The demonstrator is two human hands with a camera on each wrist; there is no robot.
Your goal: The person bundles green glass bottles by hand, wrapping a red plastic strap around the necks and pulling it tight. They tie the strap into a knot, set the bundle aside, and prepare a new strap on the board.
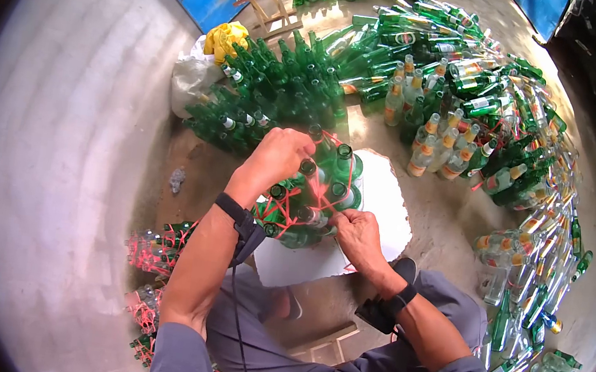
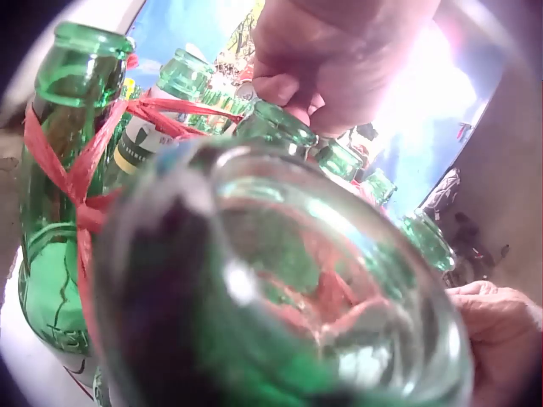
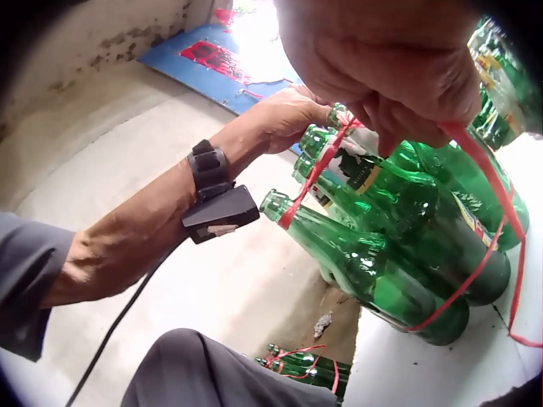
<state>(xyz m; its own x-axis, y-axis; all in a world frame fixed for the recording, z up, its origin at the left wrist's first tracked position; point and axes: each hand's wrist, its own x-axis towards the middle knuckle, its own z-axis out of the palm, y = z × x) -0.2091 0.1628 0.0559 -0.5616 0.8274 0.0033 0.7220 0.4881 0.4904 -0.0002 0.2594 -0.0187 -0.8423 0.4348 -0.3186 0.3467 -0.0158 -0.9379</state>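
A bundle of green glass bottles stands on a white board in front of the person, laced around the necks with red plastic twine. Over the bundle's far left side, the left hand curls its fingers at the bottle necks and pinches the twine there. At the near right side, the right hand grips a twine strand; in the right wrist view this red strand runs out from under its fingers. A bottle mouth fills much of the left wrist view, blurred.
Many standing green bottles lie beyond the board, near a yellow bag. A large heap of bottles curves along the right. Bundles tied in red sit at the left, by the person's leg. A small wooden stool stands farther back.
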